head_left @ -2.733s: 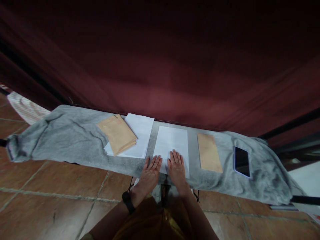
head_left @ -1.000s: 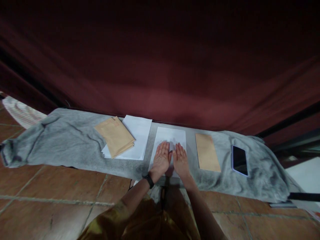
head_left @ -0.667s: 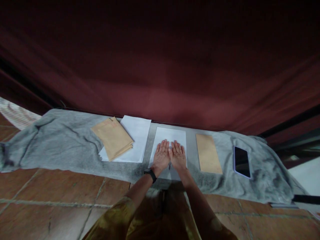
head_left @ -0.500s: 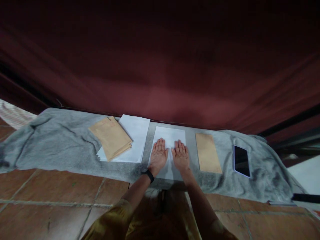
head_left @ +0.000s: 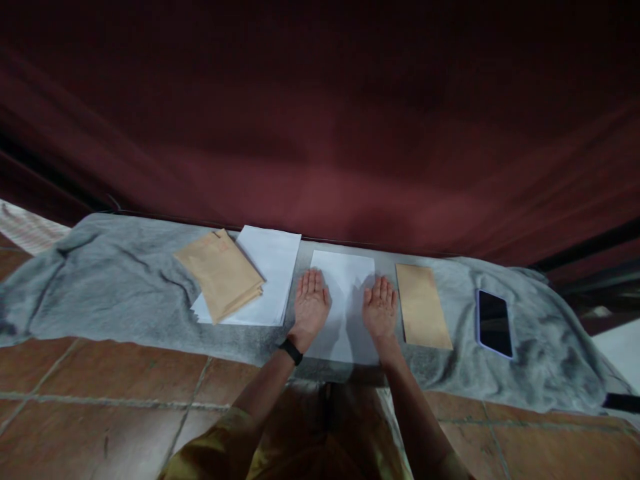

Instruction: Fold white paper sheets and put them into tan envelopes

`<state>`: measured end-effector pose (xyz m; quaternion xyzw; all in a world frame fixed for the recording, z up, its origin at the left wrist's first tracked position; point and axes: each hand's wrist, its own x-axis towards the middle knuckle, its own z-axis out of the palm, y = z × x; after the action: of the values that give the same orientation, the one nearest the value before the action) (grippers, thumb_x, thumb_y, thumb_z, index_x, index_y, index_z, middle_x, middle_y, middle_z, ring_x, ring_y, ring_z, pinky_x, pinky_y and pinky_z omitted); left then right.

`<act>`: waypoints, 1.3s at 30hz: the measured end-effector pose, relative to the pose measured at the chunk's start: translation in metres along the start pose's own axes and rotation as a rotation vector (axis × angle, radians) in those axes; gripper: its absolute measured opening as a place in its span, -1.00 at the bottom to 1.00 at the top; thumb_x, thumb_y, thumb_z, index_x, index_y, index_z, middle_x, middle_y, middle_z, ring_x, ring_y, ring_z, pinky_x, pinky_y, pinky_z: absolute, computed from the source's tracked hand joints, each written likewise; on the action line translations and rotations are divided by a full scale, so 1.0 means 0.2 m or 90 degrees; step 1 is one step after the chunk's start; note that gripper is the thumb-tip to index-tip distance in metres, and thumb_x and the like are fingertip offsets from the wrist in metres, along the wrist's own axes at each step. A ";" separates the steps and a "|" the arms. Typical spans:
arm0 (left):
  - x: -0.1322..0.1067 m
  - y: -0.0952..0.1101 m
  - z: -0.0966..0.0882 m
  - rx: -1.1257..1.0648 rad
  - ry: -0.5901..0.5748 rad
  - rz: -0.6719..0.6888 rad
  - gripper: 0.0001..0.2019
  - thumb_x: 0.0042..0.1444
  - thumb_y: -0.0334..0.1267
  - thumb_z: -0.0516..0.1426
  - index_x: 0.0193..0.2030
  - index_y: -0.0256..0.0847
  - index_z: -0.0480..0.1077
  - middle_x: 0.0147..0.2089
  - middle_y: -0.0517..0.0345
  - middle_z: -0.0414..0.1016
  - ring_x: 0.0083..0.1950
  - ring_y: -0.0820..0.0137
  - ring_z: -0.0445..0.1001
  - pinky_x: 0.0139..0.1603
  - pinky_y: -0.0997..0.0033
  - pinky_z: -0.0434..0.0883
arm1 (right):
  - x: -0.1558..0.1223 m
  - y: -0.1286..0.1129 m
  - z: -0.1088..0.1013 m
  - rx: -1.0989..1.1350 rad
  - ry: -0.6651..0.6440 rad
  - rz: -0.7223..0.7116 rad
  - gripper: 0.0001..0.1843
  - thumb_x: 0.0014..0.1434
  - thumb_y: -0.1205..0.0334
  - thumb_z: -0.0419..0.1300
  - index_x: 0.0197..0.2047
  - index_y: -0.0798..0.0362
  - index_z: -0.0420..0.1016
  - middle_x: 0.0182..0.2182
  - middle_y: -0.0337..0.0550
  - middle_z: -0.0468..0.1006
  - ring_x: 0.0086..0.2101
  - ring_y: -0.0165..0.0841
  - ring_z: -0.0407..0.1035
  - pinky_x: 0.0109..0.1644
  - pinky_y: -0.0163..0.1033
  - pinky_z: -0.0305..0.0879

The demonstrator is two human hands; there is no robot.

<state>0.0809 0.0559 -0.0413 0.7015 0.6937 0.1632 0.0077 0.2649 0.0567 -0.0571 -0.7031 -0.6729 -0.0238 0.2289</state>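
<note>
A white sheet of paper (head_left: 343,293) lies flat on a grey cloth (head_left: 115,287) that covers a narrow table. My left hand (head_left: 310,303) rests palm down on the sheet's left edge, fingers stretched out; a black band is on its wrist. My right hand (head_left: 381,308) lies flat on the sheet's right edge, fingers also spread. Neither hand holds anything. A single brown envelope (head_left: 423,305) lies just right of my right hand.
Left of the sheet is a stack of white papers (head_left: 265,267) with a pile of brown envelopes (head_left: 219,272) on top. A phone (head_left: 493,322) lies face up at the right. A dark red curtain (head_left: 320,133) hangs behind the table. Tiled floor (head_left: 100,400) is below.
My hands moved up the sheet from its near edge to its middle, side by side, then slid apart to the left and right edges.
</note>
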 end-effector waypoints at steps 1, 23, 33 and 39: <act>0.03 0.03 0.00 -0.009 -0.016 0.038 -0.42 0.41 -0.26 -0.15 0.50 -0.47 0.08 0.55 -0.21 0.06 0.58 0.12 0.00 0.56 -0.06 0.01 | 0.04 -0.03 0.00 0.017 -0.022 -0.020 -0.32 0.52 0.12 -0.30 0.44 0.43 0.17 0.39 0.38 0.24 0.40 0.01 0.11 0.41 0.22 0.05; 0.41 -0.02 0.11 0.045 -0.068 -0.008 -0.40 0.46 -0.12 -0.18 0.52 -0.39 0.06 0.56 -0.14 0.02 0.60 0.18 -0.05 0.57 0.03 -0.06 | 0.37 -0.11 0.22 -0.018 -0.068 -0.099 -0.37 0.52 0.06 -0.18 0.47 0.26 0.17 0.42 0.17 0.22 0.38 -0.06 0.14 0.45 0.14 -0.01; 0.38 -0.07 0.13 0.035 -0.005 -0.065 -0.39 0.44 -0.14 -0.14 0.51 -0.46 0.08 0.54 -0.23 0.08 0.57 0.14 0.03 0.55 0.05 0.01 | 0.29 0.02 0.19 -0.065 0.032 -0.041 -0.33 0.51 0.04 -0.16 0.44 0.38 0.19 0.35 0.38 0.30 0.33 0.02 0.25 0.38 0.18 0.13; 0.30 -0.12 0.06 0.027 0.012 -0.073 -0.43 0.38 -0.32 -0.11 0.46 -0.55 0.14 0.47 -0.38 0.19 0.52 0.05 0.16 0.48 -0.02 0.17 | 0.23 0.07 0.13 -0.054 0.047 0.004 -0.35 0.50 0.13 -0.18 0.42 0.45 0.20 0.35 0.42 0.29 0.33 0.02 0.24 0.37 0.16 0.17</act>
<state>0.0601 0.1169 -0.0447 0.6588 0.7363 0.1544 -0.0044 0.2746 0.1091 -0.0691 -0.7130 -0.6600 -0.0777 0.2237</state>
